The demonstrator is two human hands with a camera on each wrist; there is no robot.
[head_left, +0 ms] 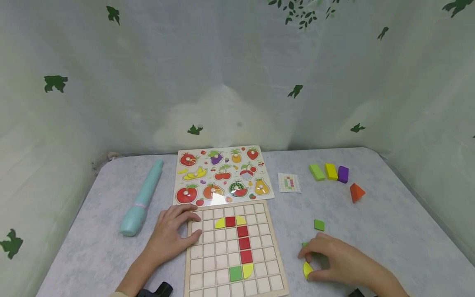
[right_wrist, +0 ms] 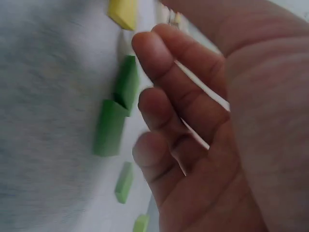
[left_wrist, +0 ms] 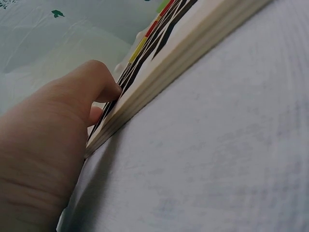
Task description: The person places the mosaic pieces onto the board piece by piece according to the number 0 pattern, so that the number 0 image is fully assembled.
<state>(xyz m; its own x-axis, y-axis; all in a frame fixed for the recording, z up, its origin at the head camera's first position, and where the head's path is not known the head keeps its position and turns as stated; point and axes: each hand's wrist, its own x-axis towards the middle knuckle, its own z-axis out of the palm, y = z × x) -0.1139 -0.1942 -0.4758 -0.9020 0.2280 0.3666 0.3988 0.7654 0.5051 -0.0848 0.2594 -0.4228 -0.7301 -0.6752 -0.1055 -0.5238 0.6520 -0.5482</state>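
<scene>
A wooden grid board (head_left: 259,251) lies at the table's front, with red, yellow and green tiles (head_left: 243,243) set in it. My left hand (head_left: 189,227) rests with straight fingers on the board's upper left corner; in the left wrist view a fingertip (left_wrist: 108,87) presses on the board's top edge (left_wrist: 193,43). To the right of the board, my right hand (head_left: 308,262) hovers with loosely curled fingers (right_wrist: 154,53) over several green tiles (right_wrist: 110,126). A yellow curved tile (head_left: 307,270) lies just by its fingertips, and shows apart from them in the right wrist view (right_wrist: 123,12). One green square (head_left: 319,225) lies farther back.
A fruit peg puzzle (head_left: 222,175) lies behind the grid board. A teal cylinder (head_left: 142,198) lies at the left. A small pattern card (head_left: 289,182), green (head_left: 317,172), yellow (head_left: 331,171) and purple (head_left: 343,174) blocks and an orange wedge (head_left: 357,192) sit at the back right. Leaf-print curtains enclose the table.
</scene>
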